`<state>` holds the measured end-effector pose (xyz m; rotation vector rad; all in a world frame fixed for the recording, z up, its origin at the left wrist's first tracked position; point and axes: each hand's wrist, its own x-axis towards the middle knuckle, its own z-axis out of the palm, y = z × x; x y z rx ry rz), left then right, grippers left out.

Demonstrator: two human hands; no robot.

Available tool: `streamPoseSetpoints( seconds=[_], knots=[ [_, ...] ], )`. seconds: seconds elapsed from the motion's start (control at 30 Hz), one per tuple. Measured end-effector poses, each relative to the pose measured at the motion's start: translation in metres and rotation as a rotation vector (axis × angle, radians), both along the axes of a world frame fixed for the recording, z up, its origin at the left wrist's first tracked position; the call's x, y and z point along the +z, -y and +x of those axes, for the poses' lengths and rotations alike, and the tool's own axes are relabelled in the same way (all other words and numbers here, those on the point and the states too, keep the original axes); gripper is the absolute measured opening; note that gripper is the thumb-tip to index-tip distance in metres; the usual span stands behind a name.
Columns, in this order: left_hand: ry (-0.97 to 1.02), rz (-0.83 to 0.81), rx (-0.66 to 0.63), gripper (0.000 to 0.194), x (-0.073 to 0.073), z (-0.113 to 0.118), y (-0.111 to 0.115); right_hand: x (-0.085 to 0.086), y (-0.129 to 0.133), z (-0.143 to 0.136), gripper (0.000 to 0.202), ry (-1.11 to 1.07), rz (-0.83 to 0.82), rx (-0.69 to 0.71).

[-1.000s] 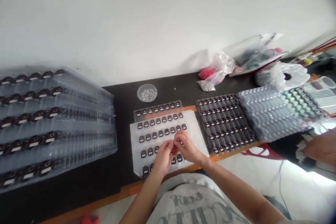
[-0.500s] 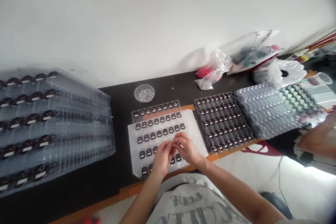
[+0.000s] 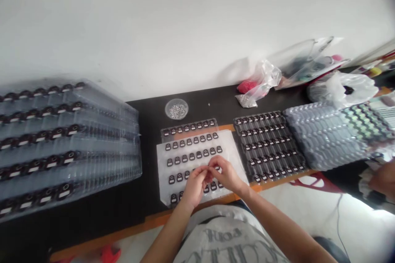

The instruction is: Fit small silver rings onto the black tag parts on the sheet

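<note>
Head view: left hand point(image 3: 196, 185) and right hand point(image 3: 226, 176) meet at the fingers over the white sheet point(image 3: 233, 156); whether they grasp anything, I cannot tell.
Dark tags point(image 3: 184, 158): in rows on the sheet, ringed ends toward the wall point(image 3: 185, 28), long axes running from wall toward shirt point(image 3: 225, 236).
Sheet edges: right side just beside a clear tray point(image 3: 270, 146).
Room: black tabletop point(image 3: 149, 158) between sheet and tray stack point(image 3: 112, 144).

A pale grey top point(image 3: 220, 220) with darker lettering point(image 3: 222, 235) is worn, hands point(image 3: 195, 188) and forearms point(image 3: 171, 232) bare.
</note>
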<state>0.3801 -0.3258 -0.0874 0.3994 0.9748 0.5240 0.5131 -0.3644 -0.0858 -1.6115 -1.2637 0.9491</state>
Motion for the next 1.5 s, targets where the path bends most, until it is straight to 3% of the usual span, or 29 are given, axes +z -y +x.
streamPoseSetpoints(
  seconds=[0.2,0.33,0.43,0.53,0.6,0.67,0.77,0.87,0.97,1.1,1.3,1.5],
  knots=[
    [-0.024,0.010,0.046,0.011,0.003,-0.006,-0.011,0.000,-0.005,0.007,0.008,-0.353,-0.176,-0.231],
    [-0.027,0.052,0.112,0.013,0.000,-0.009,-0.019,0.001,-0.006,0.009,0.011,-0.476,-0.202,-0.277],
    [-0.091,0.140,0.131,0.019,-0.003,-0.007,-0.039,0.000,-0.003,0.005,0.011,-0.530,-0.214,-0.264],
    [-0.273,0.410,0.158,0.024,-0.004,-0.002,-0.084,-0.001,0.001,0.002,0.012,-0.592,-0.243,-0.260],
    [-0.425,0.649,0.175,0.022,-0.006,0.003,-0.126,-0.001,0.005,0.002,0.013,-0.603,-0.258,-0.264],
    [-0.607,0.835,0.113,0.019,-0.008,0.009,-0.172,-0.001,0.009,0.006,0.014,-0.602,-0.261,-0.278],
    [-0.892,0.971,-0.067,0.020,-0.014,0.015,-0.230,-0.001,0.017,0.012,0.015,-0.606,-0.277,-0.327],
    [-1.125,0.976,-0.228,0.028,-0.022,0.018,-0.257,-0.004,0.025,0.019,0.016,-0.616,-0.300,-0.381],
    [-1.278,1.140,-0.254,0.030,-0.030,0.018,-0.245,-0.010,0.031,0.024,0.018,-0.625,-0.316,-0.424],
    [-1.111,1.414,-0.397,0.018,-0.046,0.022,-0.187,-0.018,0.033,0.026,0.018,-0.625,-0.339,-0.449],
    [-1.000,1.307,-0.434,0.013,-0.069,0.042,-0.098,-0.024,0.027,0.027,0.016,-0.608,-0.310,-0.427],
    [-0.852,1.194,-0.427,0.015,-0.069,0.046,-0.052,-0.031,0.014,0.033,0.010,-0.554,-0.254,-0.398]
  ],
)
